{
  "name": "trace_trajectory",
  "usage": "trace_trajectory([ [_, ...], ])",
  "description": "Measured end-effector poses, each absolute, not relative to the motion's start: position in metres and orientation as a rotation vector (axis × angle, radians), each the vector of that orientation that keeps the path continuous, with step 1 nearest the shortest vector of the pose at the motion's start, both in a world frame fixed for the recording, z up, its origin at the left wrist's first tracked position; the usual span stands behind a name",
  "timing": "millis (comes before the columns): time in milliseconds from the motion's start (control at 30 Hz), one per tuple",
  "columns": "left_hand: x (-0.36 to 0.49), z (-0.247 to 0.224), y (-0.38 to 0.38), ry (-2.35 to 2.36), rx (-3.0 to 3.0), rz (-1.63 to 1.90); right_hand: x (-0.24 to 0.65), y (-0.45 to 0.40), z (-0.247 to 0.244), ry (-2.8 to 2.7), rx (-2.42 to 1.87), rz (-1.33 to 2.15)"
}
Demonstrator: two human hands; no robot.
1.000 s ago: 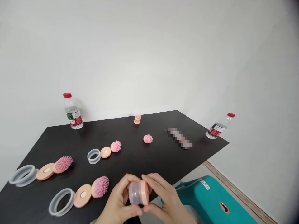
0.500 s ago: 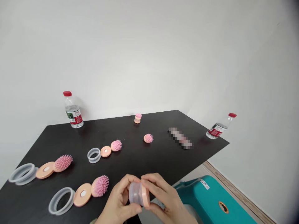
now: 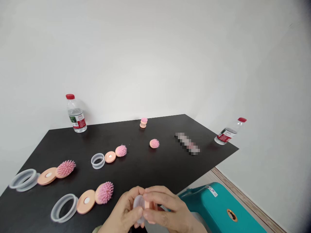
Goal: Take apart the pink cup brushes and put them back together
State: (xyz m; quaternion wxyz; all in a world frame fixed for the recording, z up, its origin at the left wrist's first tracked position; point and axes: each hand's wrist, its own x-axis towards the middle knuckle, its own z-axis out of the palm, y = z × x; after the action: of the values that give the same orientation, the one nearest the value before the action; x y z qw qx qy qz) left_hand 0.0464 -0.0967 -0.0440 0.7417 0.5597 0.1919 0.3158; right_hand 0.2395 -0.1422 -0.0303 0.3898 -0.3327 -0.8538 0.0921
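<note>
Near the table's front edge, my left hand [image 3: 124, 211] grips a translucent plastic ring [image 3: 138, 202], thumb in front and fingers behind. My right hand [image 3: 171, 208] closes around a peach disc [image 3: 147, 205] that sits against the ring's right side; its fingers cover much of the disc. To the left lies a row made of a loose clear ring [image 3: 55, 212], a peach disc with a white centre [image 3: 85, 202] and a pink-bristled brush head [image 3: 105, 193]. Two similar rows lie farther back, one with a brush head [image 3: 65, 169], the other with a smaller brush head [image 3: 120, 150].
A lone brush head [image 3: 154, 143] and an upright bristle brush [image 3: 143, 122] are on the black table [image 3: 136, 165]. Water bottles stand at the back left [image 3: 77, 117] and right edge [image 3: 225, 134]. A blurred-out item [image 3: 187, 143] lies right. Below is a teal bin [image 3: 218, 204].
Both hands have turned the ring and disc slightly and sunk a little. My right fingers now wrap farther over the disc, hiding more of it. The table items stay put.
</note>
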Motion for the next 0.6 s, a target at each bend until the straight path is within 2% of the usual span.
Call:
trace_trajectory([
  [133, 0.046, -0.044, -0.096, 0.448, 1.238, 0.721, 0.239, -0.149, -0.011, -2.222, -0.935, 0.165],
  [300, 0.045, -0.041, -0.097, 0.423, 1.290, 0.792, 0.234, -0.153, -0.005, -2.101, -1.305, 0.108],
  [467, 0.045, -0.054, -0.094, 0.420, 1.735, 1.035, 0.224, -0.144, -0.028, -1.866, -1.492, 0.457],
  [600, 0.046, -0.056, -0.092, 0.414, 1.885, 1.104, 0.227, -0.141, -0.034, -1.774, -1.390, 0.697],
])
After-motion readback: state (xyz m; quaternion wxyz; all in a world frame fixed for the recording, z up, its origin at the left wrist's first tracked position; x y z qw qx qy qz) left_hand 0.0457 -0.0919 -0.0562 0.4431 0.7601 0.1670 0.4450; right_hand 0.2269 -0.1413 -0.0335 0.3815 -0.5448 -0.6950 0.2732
